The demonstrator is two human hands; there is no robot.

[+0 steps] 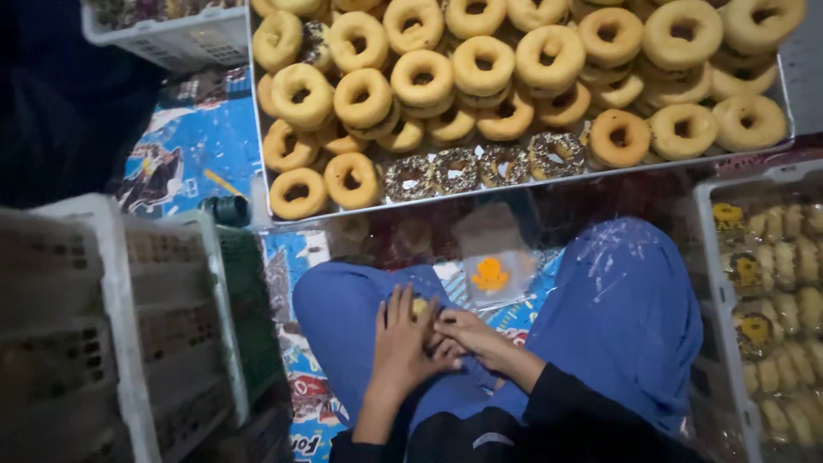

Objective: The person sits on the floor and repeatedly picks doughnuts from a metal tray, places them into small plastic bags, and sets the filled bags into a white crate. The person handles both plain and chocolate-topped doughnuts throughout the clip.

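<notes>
I see both hands, left hand [401, 343] and right hand [467, 336], pinching a small yellow piece [419, 305] over the lap; doughnut tray [531, 182] on patterned floor mat [193, 141].

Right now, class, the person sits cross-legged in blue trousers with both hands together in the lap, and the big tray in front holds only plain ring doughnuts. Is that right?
Not quite. The head view shows the tray holds mostly plain doughnuts, but also a row of dark sprinkle-topped doughnuts along its near edge. The rest stands: blue trousers, left hand and right hand together in the lap.
</notes>
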